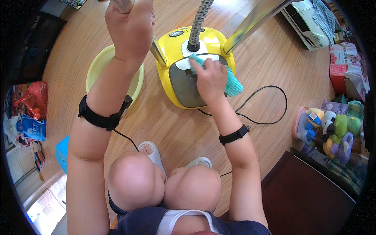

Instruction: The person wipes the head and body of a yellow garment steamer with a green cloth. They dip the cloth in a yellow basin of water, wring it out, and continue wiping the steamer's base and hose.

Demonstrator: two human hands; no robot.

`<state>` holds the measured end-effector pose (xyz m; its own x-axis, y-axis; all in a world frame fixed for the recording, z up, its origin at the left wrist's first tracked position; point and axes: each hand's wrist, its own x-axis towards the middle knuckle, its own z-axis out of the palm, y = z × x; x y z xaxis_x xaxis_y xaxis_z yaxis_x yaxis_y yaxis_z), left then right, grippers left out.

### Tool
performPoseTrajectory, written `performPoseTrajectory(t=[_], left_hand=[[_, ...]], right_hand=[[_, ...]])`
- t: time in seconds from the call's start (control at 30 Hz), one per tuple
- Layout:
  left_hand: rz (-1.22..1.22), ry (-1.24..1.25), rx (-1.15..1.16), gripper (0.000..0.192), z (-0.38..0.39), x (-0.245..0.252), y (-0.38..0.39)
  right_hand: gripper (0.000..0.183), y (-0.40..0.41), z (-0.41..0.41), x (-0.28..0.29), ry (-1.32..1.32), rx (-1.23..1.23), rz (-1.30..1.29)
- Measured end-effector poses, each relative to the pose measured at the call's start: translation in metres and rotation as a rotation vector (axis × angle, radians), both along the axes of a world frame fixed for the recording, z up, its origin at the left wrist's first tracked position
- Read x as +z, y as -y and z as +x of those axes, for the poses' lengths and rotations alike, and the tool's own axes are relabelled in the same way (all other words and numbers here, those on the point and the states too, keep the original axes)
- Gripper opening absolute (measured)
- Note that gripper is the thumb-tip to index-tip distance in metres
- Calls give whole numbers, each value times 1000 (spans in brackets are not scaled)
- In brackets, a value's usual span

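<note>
In front of me on the floor stands the yellow base of a garment steamer [162, 80], with a grey ribbed hose [199, 23] rising from its top. A metal pole comes up from each side of the base. My left hand [130, 32] is raised at the top of the view, its fingers closed around the left pole [158, 53]. The right pole [249, 26] leans away to the upper right. My right hand [213, 77] presses a green-and-white patterned cloth [233, 83] against the base, by the white panel [183, 63] above the grey cover [183, 91].
A pale yellow basin [94, 73] sits left of the base, partly behind my left forearm. A black cord [286, 102] loops across the wood floor to the right. Plush toys [340, 126], a white toy car [305, 25] and a dark brown piece of furniture [305, 196] line the right side.
</note>
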<state>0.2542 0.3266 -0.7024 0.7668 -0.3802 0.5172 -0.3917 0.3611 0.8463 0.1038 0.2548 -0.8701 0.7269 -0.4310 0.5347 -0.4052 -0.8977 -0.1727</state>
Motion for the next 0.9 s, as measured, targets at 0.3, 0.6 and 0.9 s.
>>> performPoseTrajectory(t=[0.3,0.6,0.9], left_hand=[[10,-14,66,11,-1,-2,3],[-61,10,6,11,-1,-4,5],[-60,-59,-5,12,6,-7,2]], right_hand=[[28,-17,-12,10,314,354,1001],[44,-4,-45,17,247,-47,416],[45,-5,-18,-2,153,10,240]])
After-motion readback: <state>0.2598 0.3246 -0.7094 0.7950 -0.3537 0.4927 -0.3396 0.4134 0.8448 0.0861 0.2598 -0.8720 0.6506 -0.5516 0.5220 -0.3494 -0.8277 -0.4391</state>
